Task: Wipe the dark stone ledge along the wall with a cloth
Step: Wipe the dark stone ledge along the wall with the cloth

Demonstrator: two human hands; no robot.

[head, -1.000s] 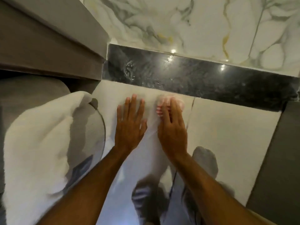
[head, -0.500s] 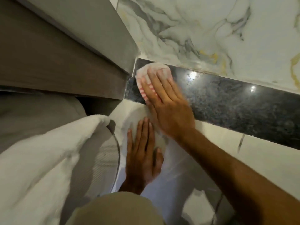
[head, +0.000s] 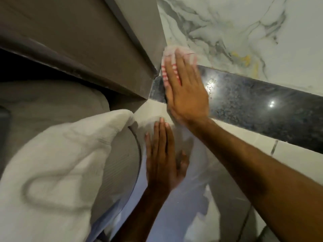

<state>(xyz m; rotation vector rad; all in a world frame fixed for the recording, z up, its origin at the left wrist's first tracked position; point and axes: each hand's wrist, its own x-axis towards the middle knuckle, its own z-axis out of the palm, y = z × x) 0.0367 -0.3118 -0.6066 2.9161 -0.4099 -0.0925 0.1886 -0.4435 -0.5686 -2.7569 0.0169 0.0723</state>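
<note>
The dark speckled polished stone ledge (head: 253, 102) runs as a long narrow band at the foot of the white grey-veined marble wall (head: 244, 32). Its long axis points from about 10 o'clock, at the corner, to about 4 o'clock, where it leaves the frame at the right edge. The corner end butts against the grey-brown cabinet panel (head: 87, 49).

The white cloth with red stripes (head: 170, 55) lies at that corner end, bunched against the cabinet panel and overlapping the lower edge of the marble wall. The right hand (head: 187, 95) lies flat on the cloth, fingers extended toward 11 o'clock and palm down. It presses the cloth rather than clenching it. The hand is blurred, so finger detail is uncertain.

The left hand (head: 161, 159) lies open and flat on the pale glossy tiled surface (head: 297, 165) below the ledge, at about 6 o'clock from the cloth. It holds nothing and appears to act as a brace.

A white folded towel (head: 52, 172) lies at 8 o'clock from the left hand, well apart from the ledge.

Judgement: the right hand is the nearer hand and is already on the ledge. Nearly the whole unwiped length extends from the cloth toward 4 o'clock, so the coming stroke should follow that axis away from the corner.
</note>
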